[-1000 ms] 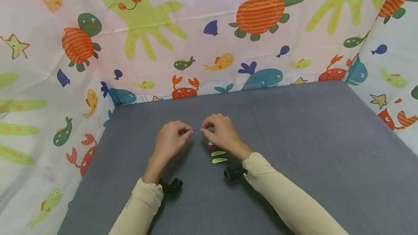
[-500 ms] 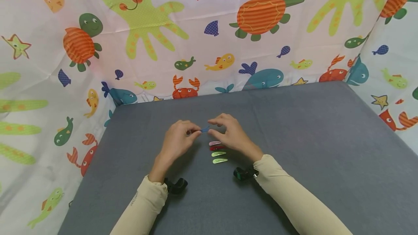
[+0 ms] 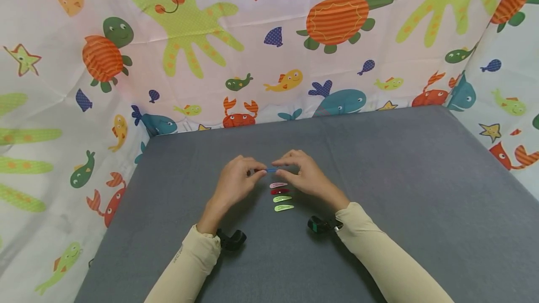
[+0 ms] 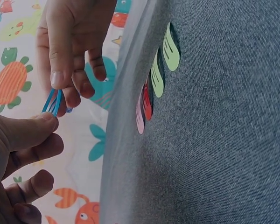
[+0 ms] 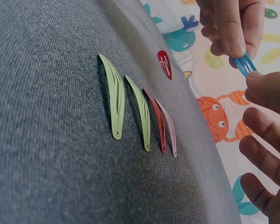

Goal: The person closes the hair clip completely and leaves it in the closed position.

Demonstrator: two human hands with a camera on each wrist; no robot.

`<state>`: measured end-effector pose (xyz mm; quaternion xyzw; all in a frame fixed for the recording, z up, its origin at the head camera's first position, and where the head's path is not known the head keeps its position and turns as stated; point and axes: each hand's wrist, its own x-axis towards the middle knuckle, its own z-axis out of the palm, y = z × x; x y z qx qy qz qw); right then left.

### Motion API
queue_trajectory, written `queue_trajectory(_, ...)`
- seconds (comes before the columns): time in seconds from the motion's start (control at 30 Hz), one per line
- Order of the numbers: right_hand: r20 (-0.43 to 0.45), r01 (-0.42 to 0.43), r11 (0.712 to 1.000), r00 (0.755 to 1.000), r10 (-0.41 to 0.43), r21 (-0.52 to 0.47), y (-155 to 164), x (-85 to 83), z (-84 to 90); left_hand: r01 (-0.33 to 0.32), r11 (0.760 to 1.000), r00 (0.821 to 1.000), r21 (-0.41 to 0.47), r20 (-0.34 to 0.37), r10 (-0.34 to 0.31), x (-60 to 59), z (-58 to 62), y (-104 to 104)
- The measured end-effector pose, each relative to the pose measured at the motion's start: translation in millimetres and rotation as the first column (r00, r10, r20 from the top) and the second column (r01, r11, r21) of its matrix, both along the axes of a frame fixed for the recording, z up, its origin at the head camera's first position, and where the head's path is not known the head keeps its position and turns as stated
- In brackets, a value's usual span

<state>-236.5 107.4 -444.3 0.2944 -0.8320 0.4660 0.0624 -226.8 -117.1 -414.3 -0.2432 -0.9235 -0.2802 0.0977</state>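
1. while both hands meet over the cloth, the slim blue, slotted, teardrop-like hair clip (image 3: pixel 271 170) is in the air between them, lifted above the table, just beyond a row of similar clips.
2. the bare left hand (image 3: pixel 236 177) pinches one end of it between thumb and index finger.
3. the bare right hand (image 3: pixel 310 179) is loosely spread, thumb and index apart; its thumb tip appears to touch the other end.
4. the step in hand looks like working or adjusting the blue clip; whether it is snapped flat or sprung is too small to tell.
5. the next move seems to call for a steady left pinch, with the right thumb and index lining up on the free end; if it is to join the row, the spot beyond the pink clip lies nearest.
6. nearest the hands lies the slender pink clip (image 3: pixel 278 185), then the glossy red clip (image 3: pixel 280 191), the pale green clip (image 3: pixel 282 198) and the second pale green clip (image 3: pixel 284 208), side by side, apart.
7. another flat red clip (image 5: pixel 161 60) shows away from the row in the right wrist view.
8. all around spreads the grey woven tablecloth (image 3: pixel 400 176), backed by the white sea-animal curtain (image 3: pixel 286 55).
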Motion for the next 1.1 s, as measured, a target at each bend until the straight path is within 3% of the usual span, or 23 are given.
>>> queue_trajectory(0.6, 0.036, 0.047, 0.998, 0.998, -0.045, -0.049, 6.3, 2.4, 5.5, 0.057, 0.991, 0.997, 0.123, 0.052, -0.064, -2.0, -4.3, 4.1)
queue_trajectory(1.1, 0.09, -0.005, 0.997, 0.996, 0.013, -0.081, 10.5, 2.4, 9.7, 0.134, 0.96, 0.98, 0.244, 0.11, -0.165, -6.3, -7.1, -1.2)
